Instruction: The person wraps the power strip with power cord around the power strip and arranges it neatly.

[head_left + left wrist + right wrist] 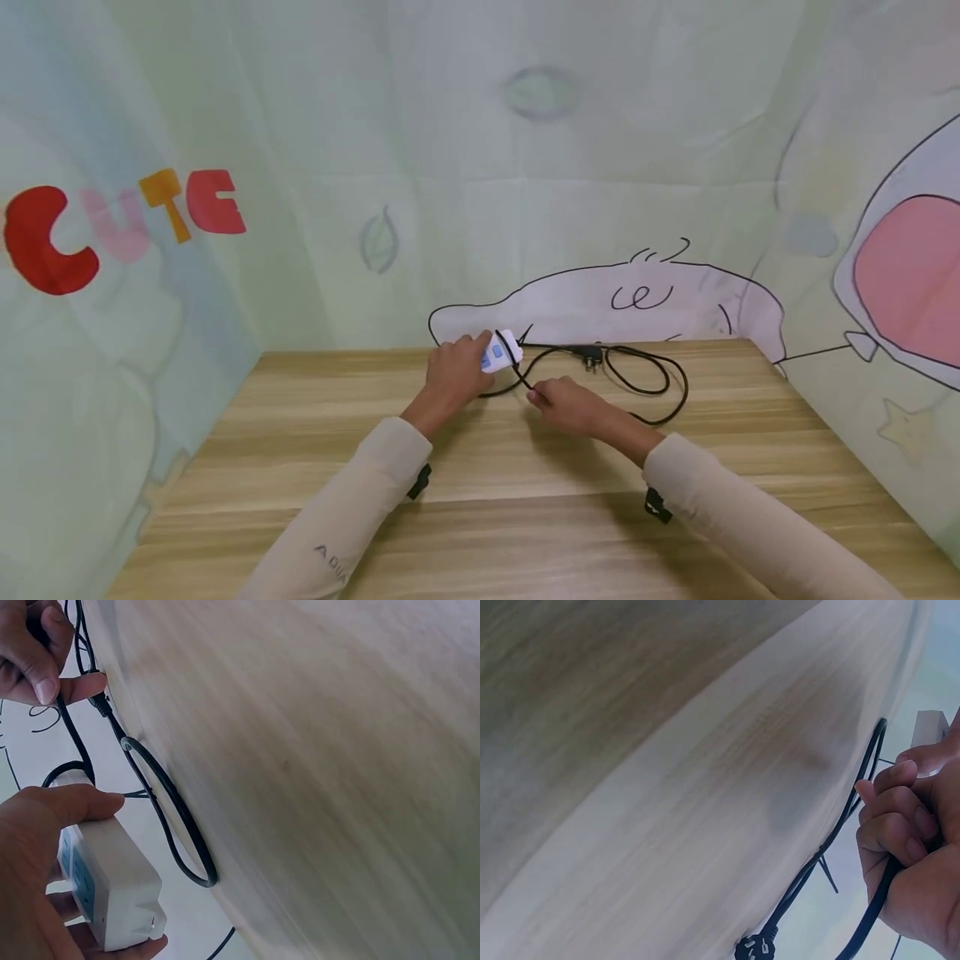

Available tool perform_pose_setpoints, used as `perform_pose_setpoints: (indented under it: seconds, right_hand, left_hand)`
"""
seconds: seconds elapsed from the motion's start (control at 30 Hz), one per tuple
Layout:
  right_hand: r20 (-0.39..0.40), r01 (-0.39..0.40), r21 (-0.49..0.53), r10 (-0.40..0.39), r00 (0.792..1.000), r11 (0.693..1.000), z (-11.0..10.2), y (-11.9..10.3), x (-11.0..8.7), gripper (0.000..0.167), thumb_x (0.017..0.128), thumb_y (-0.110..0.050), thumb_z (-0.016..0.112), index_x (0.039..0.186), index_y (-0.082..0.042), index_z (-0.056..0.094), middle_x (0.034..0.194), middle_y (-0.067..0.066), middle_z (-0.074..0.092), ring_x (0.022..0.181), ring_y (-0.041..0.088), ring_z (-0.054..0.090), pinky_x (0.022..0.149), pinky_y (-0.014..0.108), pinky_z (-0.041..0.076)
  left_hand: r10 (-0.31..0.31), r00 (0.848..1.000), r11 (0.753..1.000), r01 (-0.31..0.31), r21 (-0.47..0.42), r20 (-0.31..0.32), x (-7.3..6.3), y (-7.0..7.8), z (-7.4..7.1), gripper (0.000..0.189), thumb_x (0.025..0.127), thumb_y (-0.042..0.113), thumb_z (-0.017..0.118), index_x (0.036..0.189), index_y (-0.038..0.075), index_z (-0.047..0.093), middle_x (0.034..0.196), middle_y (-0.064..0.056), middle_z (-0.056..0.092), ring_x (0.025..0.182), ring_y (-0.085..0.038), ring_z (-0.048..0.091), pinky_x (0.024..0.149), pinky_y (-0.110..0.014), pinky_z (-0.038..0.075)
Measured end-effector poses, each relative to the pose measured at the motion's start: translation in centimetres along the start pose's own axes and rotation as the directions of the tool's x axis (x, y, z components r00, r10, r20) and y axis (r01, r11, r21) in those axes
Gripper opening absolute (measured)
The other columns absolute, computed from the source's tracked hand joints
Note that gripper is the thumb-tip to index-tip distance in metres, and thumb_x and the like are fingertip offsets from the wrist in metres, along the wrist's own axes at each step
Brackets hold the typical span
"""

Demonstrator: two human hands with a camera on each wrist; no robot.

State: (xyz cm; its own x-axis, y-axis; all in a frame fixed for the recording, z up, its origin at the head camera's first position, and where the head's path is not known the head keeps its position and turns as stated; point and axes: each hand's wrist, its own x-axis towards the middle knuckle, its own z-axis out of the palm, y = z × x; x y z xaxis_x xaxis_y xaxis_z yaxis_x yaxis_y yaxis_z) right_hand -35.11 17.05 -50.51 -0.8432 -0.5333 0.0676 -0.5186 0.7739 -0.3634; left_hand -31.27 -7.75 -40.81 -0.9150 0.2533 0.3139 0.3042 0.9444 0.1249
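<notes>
A white power strip (124, 874) with blue socket faces is gripped by my left hand (455, 371), thumb along one side and fingers around the other. Its black cord (522, 379) crosses over the strip near one end. My right hand (567, 406) pinches that cord a short way to the right of the strip, and in the right wrist view its fingers (900, 832) curl round the cord. Farther right, the black plug (591, 357) lies near the table's back edge, its prongs showing. The rest of the cord loops on the wood around the plug.
The wood-grain table (517, 517) ends at a printed fabric backdrop (360, 275) behind and on both sides. Loose cord loops (678, 375) spread right of the plug, partly behind my right forearm. Dark straps (657, 505) sit at both wrists.
</notes>
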Motion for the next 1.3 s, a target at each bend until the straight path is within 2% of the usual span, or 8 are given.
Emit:
perform_pose_setpoints:
  seconds: [0.4,0.6,0.73,0.8,0.93,1.1,1.2,1.3]
  right_hand:
    - [-0.021,0.041,0.008,-0.041,0.999,0.999,-0.4,0.6,-0.2,0.042,0.121,-0.038,0.05,0.084,-0.024,0.063,0.067,-0.009,0.055,0.057,0.006,0.052,0.06,0.029,0.047]
    - [-0.057,0.139,0.057,-0.136,0.989,0.989,-3.0,-3.0,-2.6,0.047,0.121,-0.04,0.048,0.083,-0.016,0.063,0.068,-0.005,0.053,0.059,0.012,0.049,0.061,0.033,0.044]
    - [-0.025,0.124,0.085,-0.123,0.992,0.989,-5.4,-6.1,-4.2,0.045,0.12,-0.027,0.051,0.078,-0.015,0.059,0.065,-0.006,0.048,0.057,0.011,0.045,0.06,0.031,0.041]
    - [0.017,0.065,0.08,-0.066,0.998,0.995,-7.2,-8.6,-5.2,0.043,0.118,-0.017,0.055,0.075,-0.013,0.058,0.063,-0.005,0.047,0.056,0.011,0.044,0.059,0.03,0.041]
    - [0.036,0.069,0.008,-0.069,0.997,0.998,-7.7,-9.8,-5.8,0.044,0.118,-0.016,0.057,0.073,-0.014,0.058,0.063,-0.007,0.046,0.056,0.008,0.042,0.06,0.026,0.038]
    - [-0.032,0.132,-0.147,-0.138,0.99,0.98,-7.7,-10.2,-6.0,0.035,0.116,-0.019,0.061,0.082,-0.012,0.067,0.064,-0.006,0.055,0.056,0.008,0.048,0.057,0.029,0.043]
    - [-0.115,0.176,-0.287,-0.216,0.97,0.942,-7.8,-10.3,-6.2,0.03,0.114,-0.021,0.066,0.087,-0.009,0.071,0.062,-0.003,0.058,0.053,0.012,0.05,0.051,0.036,0.046]
    - [-0.196,0.198,-0.41,-0.298,0.934,0.89,-7.8,-10.3,-6.2,0.026,0.112,-0.022,0.07,0.09,-0.008,0.075,0.059,-0.001,0.059,0.05,0.015,0.05,0.047,0.038,0.046]
  left_hand:
    - [0.055,0.998,0.998,-0.055,0.035,-0.002,1.1,0.9,-0.4,0.066,0.095,0.03,0.086,0.155,0.014,0.064,0.105,-0.016,0.078,0.073,-0.031,0.065,0.061,-0.041,0.05]
    - [0.054,0.999,0.997,-0.054,0.054,-0.003,1.2,0.9,-0.4,0.066,0.095,0.031,0.087,0.156,0.015,0.064,0.104,-0.015,0.078,0.074,-0.033,0.068,0.062,-0.043,0.053]
    - [0.058,0.998,0.997,-0.059,0.056,0.011,1.2,0.8,-0.2,0.067,0.096,0.031,0.086,0.156,0.014,0.063,0.105,-0.015,0.077,0.075,-0.034,0.07,0.063,-0.044,0.055]
    - [0.054,0.999,0.996,-0.054,0.066,0.007,1.1,0.7,-0.1,0.064,0.095,0.03,0.086,0.154,0.014,0.064,0.105,-0.016,0.078,0.076,-0.035,0.072,0.063,-0.045,0.058]
    - [0.03,1.0,0.994,-0.03,0.101,0.001,0.9,0.1,0.0,0.063,0.095,0.03,0.087,0.151,0.014,0.065,0.105,-0.016,0.078,0.078,-0.037,0.074,0.064,-0.048,0.06]
    - [0.038,0.999,0.994,-0.038,0.103,0.008,0.3,-0.4,0.0,0.065,0.094,0.03,0.089,0.152,0.013,0.064,0.105,-0.017,0.078,0.077,-0.037,0.074,0.064,-0.047,0.06]
    - [0.049,0.999,0.994,-0.048,0.102,-0.002,0.0,-0.4,-0.1,0.064,0.095,0.029,0.089,0.151,0.012,0.064,0.104,-0.018,0.078,0.078,-0.038,0.074,0.063,-0.048,0.06]
    - [0.061,0.998,0.992,-0.059,0.111,-0.017,-0.2,-0.3,-0.2,0.062,0.095,0.028,0.089,0.149,0.012,0.064,0.103,-0.017,0.078,0.078,-0.04,0.075,0.063,-0.049,0.061]
